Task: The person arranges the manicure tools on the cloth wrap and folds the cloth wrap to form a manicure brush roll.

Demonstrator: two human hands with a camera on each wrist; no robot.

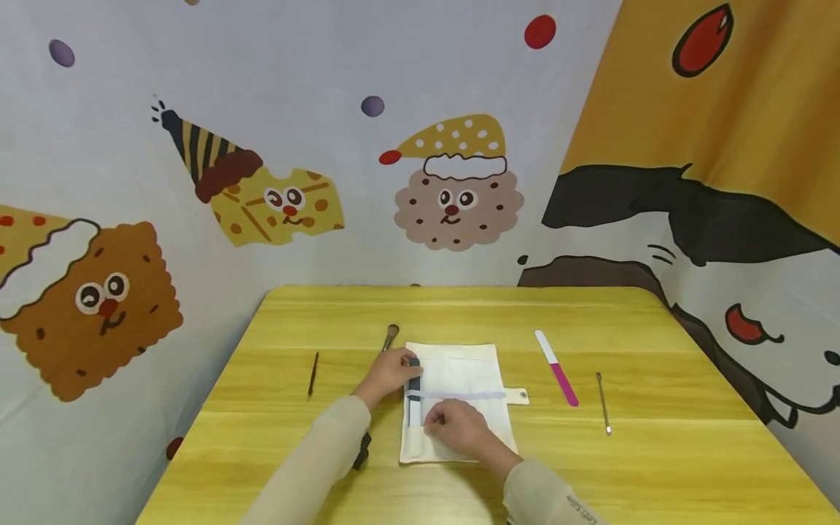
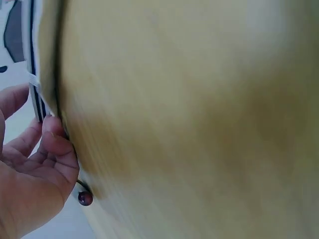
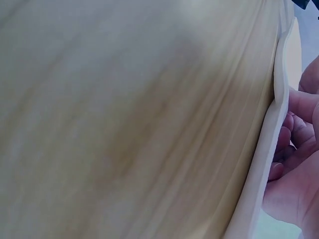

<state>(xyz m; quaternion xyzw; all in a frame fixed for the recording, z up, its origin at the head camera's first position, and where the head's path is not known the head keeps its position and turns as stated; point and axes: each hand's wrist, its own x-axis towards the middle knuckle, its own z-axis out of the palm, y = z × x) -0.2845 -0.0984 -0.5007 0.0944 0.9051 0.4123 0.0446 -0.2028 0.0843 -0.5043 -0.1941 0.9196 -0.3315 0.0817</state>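
A white cloth pouch [image 1: 459, 372] lies unfolded on the table, a pale elastic band across its middle. At its left side a flat dark-and-white nail file [image 1: 415, 412] runs lengthwise under the band, its lower end at the pouch's bottom pocket. My left hand [image 1: 389, 375] grips the dark upper part of the file; in the left wrist view, the left hand [image 2: 42, 164] has its fingers curled by the layered edge. Lower down, my right hand [image 1: 459, 426] pinches the pocket's edge beside the file. The right wrist view shows that hand [image 3: 299, 144] against the pale cloth edge.
A makeup brush [image 1: 391, 333] lies behind my left hand, with a thin brown stick tool [image 1: 313, 375] farther left. Something black [image 1: 362, 450] is partly hidden by the left sleeve. To the right are a white-and-magenta nail file [image 1: 556, 368] and a slim metal tool [image 1: 604, 405].
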